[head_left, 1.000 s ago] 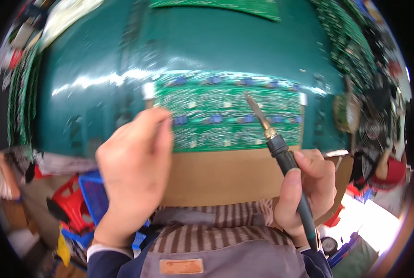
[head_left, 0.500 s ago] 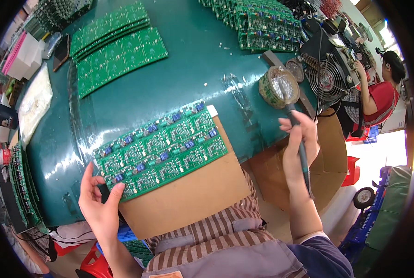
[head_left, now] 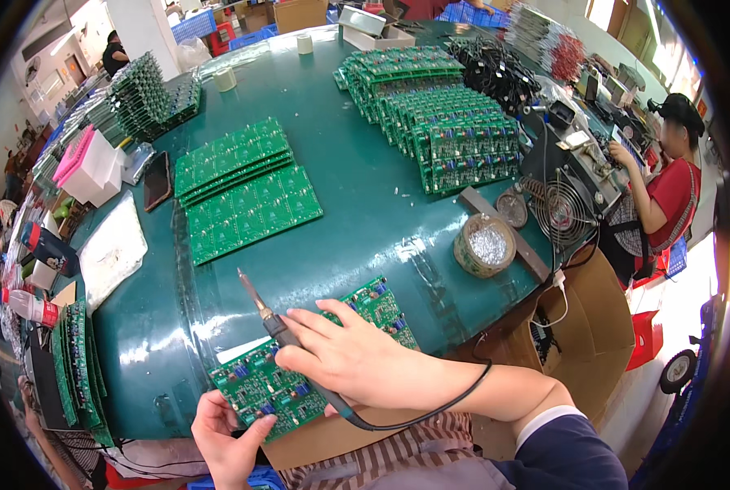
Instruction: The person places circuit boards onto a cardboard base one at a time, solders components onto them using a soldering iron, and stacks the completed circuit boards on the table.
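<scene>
Your right hand (head_left: 344,359) has a solid grip on the iron (head_left: 278,328), tip angled away from you; left hand (head_left: 230,445) is pinching the board (head_left: 273,390) by its left end; board's at the tabletop (head_left: 365,229)'s near edge, below your right hand.

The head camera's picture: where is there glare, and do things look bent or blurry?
Head view: white glare streaks the green tabletop, including left of the held circuit board, and bright light washes out part of the right side; head view again: corners are black, shapes bend toward the rim, and the soldering iron looks fairly sharp.
</scene>
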`<move>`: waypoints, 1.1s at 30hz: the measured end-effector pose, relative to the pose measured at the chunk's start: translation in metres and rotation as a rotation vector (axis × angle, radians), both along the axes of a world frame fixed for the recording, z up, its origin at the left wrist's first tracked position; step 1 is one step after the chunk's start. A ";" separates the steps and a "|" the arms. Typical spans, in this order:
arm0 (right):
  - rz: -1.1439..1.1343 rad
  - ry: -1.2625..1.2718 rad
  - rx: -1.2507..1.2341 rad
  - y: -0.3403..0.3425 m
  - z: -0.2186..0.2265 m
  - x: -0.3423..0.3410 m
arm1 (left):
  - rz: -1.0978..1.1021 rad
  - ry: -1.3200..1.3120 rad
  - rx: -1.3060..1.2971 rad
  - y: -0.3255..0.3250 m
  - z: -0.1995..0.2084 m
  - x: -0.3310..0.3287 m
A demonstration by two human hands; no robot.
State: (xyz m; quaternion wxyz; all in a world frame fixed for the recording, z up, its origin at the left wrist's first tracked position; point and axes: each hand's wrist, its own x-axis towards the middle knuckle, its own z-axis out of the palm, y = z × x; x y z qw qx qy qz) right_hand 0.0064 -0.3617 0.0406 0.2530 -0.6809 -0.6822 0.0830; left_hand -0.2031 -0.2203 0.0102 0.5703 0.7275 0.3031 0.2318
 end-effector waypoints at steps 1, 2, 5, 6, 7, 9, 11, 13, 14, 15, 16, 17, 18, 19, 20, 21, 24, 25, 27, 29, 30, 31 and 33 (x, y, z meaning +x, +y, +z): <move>-0.005 -0.083 0.046 -0.001 0.000 -0.002 | -0.022 0.023 -0.082 -0.001 0.005 0.000; -0.001 -0.163 0.094 -0.002 0.001 -0.003 | -0.036 0.048 -0.164 -0.005 0.010 -0.002; 0.057 -0.172 0.072 -0.005 0.007 -0.002 | -0.046 0.037 -0.202 -0.007 0.018 0.002; 0.075 -0.147 0.029 -0.007 0.010 -0.001 | -0.075 0.045 -0.218 -0.006 0.019 0.002; 0.078 -0.153 0.029 -0.008 0.013 0.002 | -0.120 0.059 -0.239 -0.005 0.023 0.003; 0.090 -0.059 -0.024 -0.012 0.026 0.015 | -0.241 -0.027 -0.222 0.007 0.025 0.000; 0.043 -0.088 -0.031 -0.012 0.055 0.041 | -0.453 0.383 0.072 0.026 0.049 -0.002; 0.005 -0.116 0.010 -0.005 0.084 0.077 | -0.571 0.372 0.391 0.031 0.063 0.001; -0.022 -0.173 0.093 -0.004 0.097 0.096 | -0.701 0.352 0.716 0.033 0.066 0.001; -0.102 -0.166 0.063 -0.004 0.112 0.115 | -0.759 0.430 0.695 0.032 0.062 -0.005; -0.174 -0.155 0.036 -0.001 0.125 0.136 | -0.744 0.436 0.694 0.030 0.057 -0.009; -0.233 -0.255 0.028 0.001 0.134 0.162 | -0.796 0.538 0.732 0.030 0.047 -0.011; -0.291 -0.351 0.019 0.004 0.138 0.192 | -0.848 0.644 0.767 0.031 0.036 -0.012; -0.336 -0.527 -0.004 0.006 0.141 0.225 | -0.740 0.537 0.879 0.031 0.023 -0.012; -0.373 -0.701 -0.026 0.011 0.142 0.259 | -0.734 0.536 0.881 0.032 0.014 -0.011; -0.382 -0.799 -0.057 0.016 0.143 0.293 | -0.686 0.432 0.949 0.032 0.006 -0.011; -0.408 -0.949 -0.188 0.031 0.147 0.357 | -0.563 0.305 0.989 0.039 -0.002 -0.013; -0.440 -1.003 -0.302 0.035 0.146 0.371 | -0.579 0.200 0.918 0.043 0.005 -0.012; -0.505 -0.932 -0.350 0.046 0.138 0.390 | -0.474 0.123 0.687 0.050 0.005 -0.003; -0.547 -0.855 -0.383 0.050 0.126 0.418 | -0.267 0.036 0.595 0.053 -0.002 0.010; -0.543 -0.852 -0.373 0.056 0.124 0.427 | -0.223 -0.006 0.589 0.057 0.002 0.016; -0.585 -0.792 -0.417 0.059 0.121 0.435 | -0.179 -0.012 0.542 0.063 -0.005 0.020; -0.654 -0.745 -0.481 0.072 0.121 0.421 | -0.034 0.051 0.468 0.065 -0.008 0.031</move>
